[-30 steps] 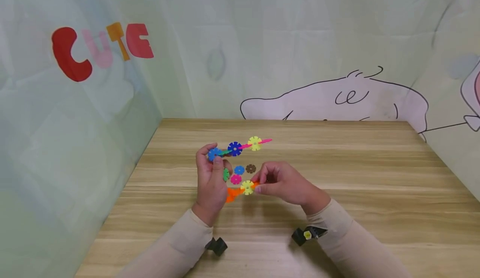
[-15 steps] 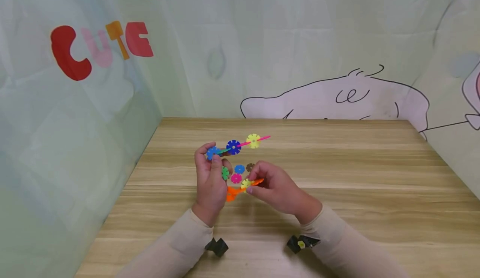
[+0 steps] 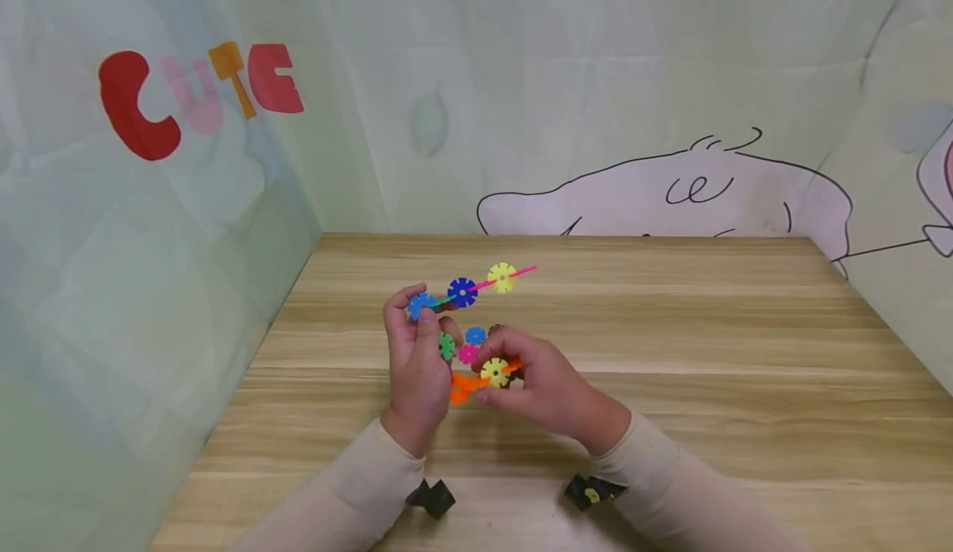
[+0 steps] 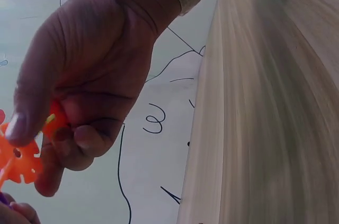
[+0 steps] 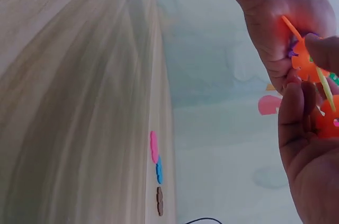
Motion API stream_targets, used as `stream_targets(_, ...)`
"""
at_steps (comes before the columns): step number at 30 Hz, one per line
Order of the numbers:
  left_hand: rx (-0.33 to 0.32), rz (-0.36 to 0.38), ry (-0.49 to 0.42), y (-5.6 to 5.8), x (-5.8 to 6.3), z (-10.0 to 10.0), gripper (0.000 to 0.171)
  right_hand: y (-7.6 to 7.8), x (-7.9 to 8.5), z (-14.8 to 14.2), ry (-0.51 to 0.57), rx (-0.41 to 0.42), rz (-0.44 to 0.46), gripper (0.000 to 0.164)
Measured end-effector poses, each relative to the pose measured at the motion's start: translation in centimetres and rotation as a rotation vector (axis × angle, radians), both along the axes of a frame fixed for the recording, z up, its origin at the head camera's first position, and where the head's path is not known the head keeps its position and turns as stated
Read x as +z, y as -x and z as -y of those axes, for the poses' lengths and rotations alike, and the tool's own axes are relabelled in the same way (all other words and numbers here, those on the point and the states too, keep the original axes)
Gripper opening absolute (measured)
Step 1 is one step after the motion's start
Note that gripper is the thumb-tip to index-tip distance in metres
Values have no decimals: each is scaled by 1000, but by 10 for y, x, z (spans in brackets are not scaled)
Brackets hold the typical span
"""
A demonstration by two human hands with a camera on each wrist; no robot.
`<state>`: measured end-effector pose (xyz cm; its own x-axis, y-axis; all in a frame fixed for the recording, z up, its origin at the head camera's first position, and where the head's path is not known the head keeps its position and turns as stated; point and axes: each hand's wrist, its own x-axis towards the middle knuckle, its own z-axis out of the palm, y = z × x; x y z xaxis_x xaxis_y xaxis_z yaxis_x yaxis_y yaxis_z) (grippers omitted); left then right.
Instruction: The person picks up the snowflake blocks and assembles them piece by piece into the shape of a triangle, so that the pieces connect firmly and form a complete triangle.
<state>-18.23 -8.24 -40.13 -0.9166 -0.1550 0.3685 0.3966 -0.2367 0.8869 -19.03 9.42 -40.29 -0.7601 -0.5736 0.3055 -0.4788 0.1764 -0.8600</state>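
Note:
My left hand (image 3: 414, 362) grips a linked chain of plastic snowflake discs, its thumb on a light blue disc (image 3: 422, 305). From there the chain runs right through a dark blue disc (image 3: 462, 292), a pink one and a yellow disc (image 3: 502, 278). By the palm are a green disc (image 3: 447, 345) and orange discs (image 3: 463, 386). My right hand (image 3: 547, 386) curls its fingers and thumb round a second yellow disc (image 3: 495, 372) joined to the orange ones. In the right wrist view its fingers partly hide an orange disc (image 5: 327, 121).
Loose on the wooden table (image 3: 707, 353) lie a blue disc (image 3: 475, 335), a pink disc (image 3: 467, 353) and a brown disc (image 5: 160, 201), beyond the right hand. A printed cloth wall (image 3: 596, 105) stands at the back and left.
My right hand has moved left, from pinching the orange piece to holding round the yellow disc, and now covers most of the brown disc. The left hand keeps its grip, shifting slightly left.

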Motion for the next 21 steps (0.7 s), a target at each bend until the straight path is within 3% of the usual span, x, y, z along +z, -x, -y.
stream_targets(21, -16, 9, 2, -5, 1, -4, 32, -1, -4, 6, 31, -28, -213, 20)
